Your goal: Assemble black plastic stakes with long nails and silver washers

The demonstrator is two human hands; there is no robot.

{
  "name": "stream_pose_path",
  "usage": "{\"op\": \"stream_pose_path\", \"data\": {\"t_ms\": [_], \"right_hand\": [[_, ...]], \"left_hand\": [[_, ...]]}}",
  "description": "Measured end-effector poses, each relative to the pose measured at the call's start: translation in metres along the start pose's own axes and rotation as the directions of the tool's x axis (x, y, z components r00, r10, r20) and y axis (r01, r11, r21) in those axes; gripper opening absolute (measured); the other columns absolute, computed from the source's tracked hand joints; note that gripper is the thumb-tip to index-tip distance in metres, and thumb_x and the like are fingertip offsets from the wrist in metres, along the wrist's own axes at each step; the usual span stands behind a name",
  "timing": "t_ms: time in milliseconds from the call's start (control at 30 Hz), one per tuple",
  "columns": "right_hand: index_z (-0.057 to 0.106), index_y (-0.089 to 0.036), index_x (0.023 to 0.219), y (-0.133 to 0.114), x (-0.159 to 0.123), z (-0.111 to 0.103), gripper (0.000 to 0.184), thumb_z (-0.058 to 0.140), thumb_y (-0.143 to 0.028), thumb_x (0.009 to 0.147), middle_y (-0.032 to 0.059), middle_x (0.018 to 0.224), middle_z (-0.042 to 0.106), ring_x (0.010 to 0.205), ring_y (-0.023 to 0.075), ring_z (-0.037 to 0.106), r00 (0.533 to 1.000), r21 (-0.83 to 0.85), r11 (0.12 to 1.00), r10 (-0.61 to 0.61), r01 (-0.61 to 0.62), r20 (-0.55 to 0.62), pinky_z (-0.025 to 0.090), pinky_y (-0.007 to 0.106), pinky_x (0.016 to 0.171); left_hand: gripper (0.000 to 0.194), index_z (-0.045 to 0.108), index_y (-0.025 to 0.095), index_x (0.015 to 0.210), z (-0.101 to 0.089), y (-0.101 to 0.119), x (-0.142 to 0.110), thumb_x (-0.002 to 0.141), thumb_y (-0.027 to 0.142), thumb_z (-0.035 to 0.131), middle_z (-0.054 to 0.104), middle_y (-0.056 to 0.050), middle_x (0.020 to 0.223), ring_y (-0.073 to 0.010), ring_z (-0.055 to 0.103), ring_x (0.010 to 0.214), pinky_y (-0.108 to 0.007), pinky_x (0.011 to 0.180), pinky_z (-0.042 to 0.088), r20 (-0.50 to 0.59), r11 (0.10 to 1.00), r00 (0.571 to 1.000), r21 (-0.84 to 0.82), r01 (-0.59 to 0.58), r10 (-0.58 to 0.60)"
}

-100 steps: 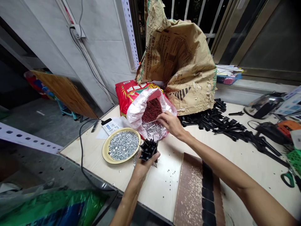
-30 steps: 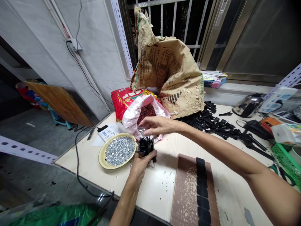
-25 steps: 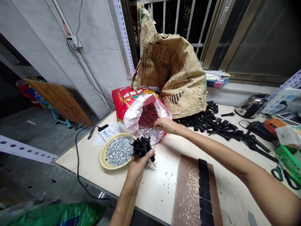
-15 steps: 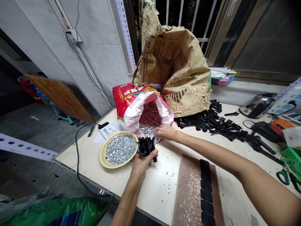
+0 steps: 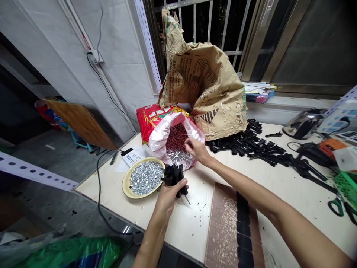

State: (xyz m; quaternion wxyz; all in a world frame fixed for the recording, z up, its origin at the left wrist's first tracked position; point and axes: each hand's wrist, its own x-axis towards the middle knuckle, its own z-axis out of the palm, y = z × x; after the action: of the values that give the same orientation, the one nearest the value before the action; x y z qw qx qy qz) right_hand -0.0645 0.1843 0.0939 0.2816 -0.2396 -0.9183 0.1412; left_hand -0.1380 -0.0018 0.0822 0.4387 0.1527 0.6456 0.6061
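Note:
My left hand (image 5: 166, 198) is wrapped round a bunch of black plastic parts (image 5: 174, 175), and a thin metal pin sticks out below them. Over the mouth of the white-lined bag (image 5: 156, 137) is my right hand (image 5: 198, 152), its fingertips pinched together. Whatever they hold is too small to make out. Inside that bag lie dark red screw-like rods (image 5: 176, 136), with silver ones (image 5: 178, 156) at the front. Beside my left hand stands a yellow dish (image 5: 126, 188) heaped with small silver washers or nuts (image 5: 146, 178).
A torn brown paper sack (image 5: 223, 108) stands behind, with a pile of black plastic parts (image 5: 251, 143) beside it. A brown board (image 5: 221, 227) bears a row of black pieces (image 5: 244, 225). Scissors (image 5: 336, 206) and a glass kettle (image 5: 299, 124) are at the right.
My right hand has lifted up from the silver rods at the bag's front edge. My left hand still grips the black parts, and the pin below them shows more plainly.

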Motion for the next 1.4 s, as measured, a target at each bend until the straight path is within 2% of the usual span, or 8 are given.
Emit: {"op": "stream_pose_path", "data": {"t_ms": [200, 633, 733, 833, 1000, 1167, 1267, 1400], "right_hand": [[0.054, -0.019, 0.100, -0.057, -0.040, -0.056, 0.024, 0.056, -0.037, 0.085, 0.0034, 0.089, 0.061, 0.074, 0.0123, 0.060, 0.934, 0.731, 0.683, 0.263, -0.004, -0.241, 0.051, 0.027, 0.069], [0.066, -0.020, 0.094, -0.076, -0.058, -0.080, 0.012, 0.060, -0.024, 0.084, 0.0037, 0.089, 0.068, 0.088, 0.0165, 0.058, 0.968, 0.463, 0.858, -0.135, 0.221, -0.212, 0.045, 0.033, 0.083], [0.063, -0.022, 0.109, -0.065, -0.062, -0.089, 0.027, 0.062, -0.032, 0.083, 0.0061, 0.109, 0.064, 0.105, 0.0188, 0.054, 0.964, 0.487, 0.867, 0.025, 0.110, -0.264, 0.040, 0.038, 0.094], [0.064, -0.018, 0.102, -0.048, -0.075, -0.087, 0.032, 0.059, -0.043, 0.082, 0.0070, 0.104, 0.063, 0.098, 0.0183, 0.057, 0.969, 0.673, 0.725, 0.242, -0.142, -0.056, 0.044, 0.035, 0.087], [0.057, -0.015, 0.085, -0.036, -0.103, -0.066, 0.040, 0.053, -0.054, 0.083, -0.0012, 0.066, 0.055, 0.056, 0.0104, 0.051, 0.915, 0.863, 0.305, 0.136, -0.403, 0.379, 0.042, 0.023, 0.053], [0.050, -0.018, 0.109, -0.041, -0.113, -0.058, 0.037, 0.059, -0.041, 0.081, -0.0002, 0.081, 0.058, 0.062, 0.0109, 0.053, 0.922, 0.936, 0.218, 0.336, -0.277, 0.195, 0.044, 0.022, 0.054], [0.047, -0.022, 0.112, -0.041, -0.114, -0.055, 0.034, 0.055, -0.032, 0.081, 0.0026, 0.101, 0.059, 0.090, 0.0143, 0.056, 0.901, 0.943, 0.304, 0.435, -0.134, -0.012, 0.048, 0.025, 0.078], [0.043, -0.022, 0.120, -0.033, -0.114, -0.044, 0.038, 0.050, -0.028, 0.083, 0.0053, 0.119, 0.056, 0.112, 0.0164, 0.052, 0.857, 0.920, 0.380, 0.501, -0.091, -0.122, 0.041, 0.032, 0.100]], "left_hand": [[0.031, 0.066, 0.017, 0.076, 0.001, -0.004, 0.011, 0.053, 0.032, 0.079, 0.066, 0.000, 0.067, -0.0168, 0.060, 0.063, -0.026, 0.061, 0.045, -0.032, 0.906, 0.946, 0.301, -0.298, 0.322], [0.026, 0.067, 0.014, 0.072, 0.028, 0.009, -0.006, 0.055, 0.028, 0.080, 0.064, -0.001, 0.062, -0.0147, 0.058, 0.057, -0.027, 0.056, 0.048, 0.171, 0.960, 0.955, 0.095, -0.262, 0.244], [0.037, 0.066, 0.013, 0.079, 0.035, 0.017, -0.012, 0.050, 0.028, 0.084, 0.065, -0.002, 0.064, -0.0173, 0.062, 0.057, -0.030, 0.057, 0.050, 0.199, 0.992, 0.972, -0.004, -0.123, 0.121], [0.049, 0.065, 0.011, 0.089, 0.041, 0.022, -0.016, 0.049, 0.028, 0.086, 0.066, -0.005, 0.070, -0.0176, 0.064, 0.059, -0.030, 0.058, 0.052, 0.279, 0.997, 0.959, -0.074, -0.026, 0.046], [0.054, 0.061, 0.011, 0.100, 0.056, 0.016, -0.013, 0.061, 0.045, 0.078, 0.066, -0.008, 0.075, -0.0157, 0.062, 0.057, -0.026, 0.050, 0.048, 0.524, 0.992, 0.850, -0.127, 0.020, 0.050], [0.054, 0.064, 0.013, 0.093, 0.080, 0.015, -0.017, 0.066, 0.059, 0.067, 0.068, -0.010, 0.081, -0.0228, 0.066, 0.073, -0.027, 0.053, 0.047, 0.330, 0.964, 0.916, 0.056, -0.259, 0.227], [0.039, 0.066, 0.016, 0.090, 0.095, 0.018, -0.018, 0.067, 0.048, 0.071, 0.070, -0.008, 0.090, -0.0251, 0.063, 0.097, -0.031, 0.083, 0.048, 0.232, 0.860, 0.864, 0.154, -0.486, 0.447], [0.040, 0.065, 0.015, 0.100, 0.111, 0.013, -0.011, 0.073, 0.044, 0.067, 0.069, -0.011, 0.102, -0.0262, 0.057, 0.111, -0.035, 0.095, 0.043, 0.290, 0.884, 0.863, 0.101, -0.457, 0.413]]}}
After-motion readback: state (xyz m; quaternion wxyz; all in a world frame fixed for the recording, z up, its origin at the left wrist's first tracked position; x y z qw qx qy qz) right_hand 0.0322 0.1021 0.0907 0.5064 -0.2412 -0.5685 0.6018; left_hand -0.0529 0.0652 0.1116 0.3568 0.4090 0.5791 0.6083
